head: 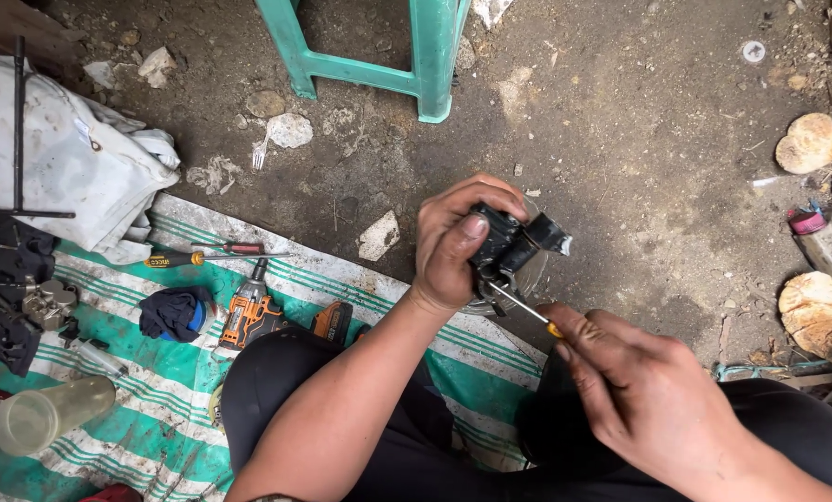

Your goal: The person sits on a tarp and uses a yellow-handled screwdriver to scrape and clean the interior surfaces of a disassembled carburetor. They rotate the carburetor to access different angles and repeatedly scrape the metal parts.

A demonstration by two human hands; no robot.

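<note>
The left hand [453, 246] holds a small black metal part [513, 244] above bare dirt ground [639, 158], fingers wrapped tight round it, well apart from the green plastic stool [416, 70] and just past the edge of the green-and-white striped tarp [156, 437]. The right hand [643, 390] pinches a thin yellow-handled screwdriver [525, 308]. Its long axis slants up-left, tip against the part's underside.

dirt ground [620, 139] bears striped tarp [156, 437], green stool [369, 70], stones.
</note>
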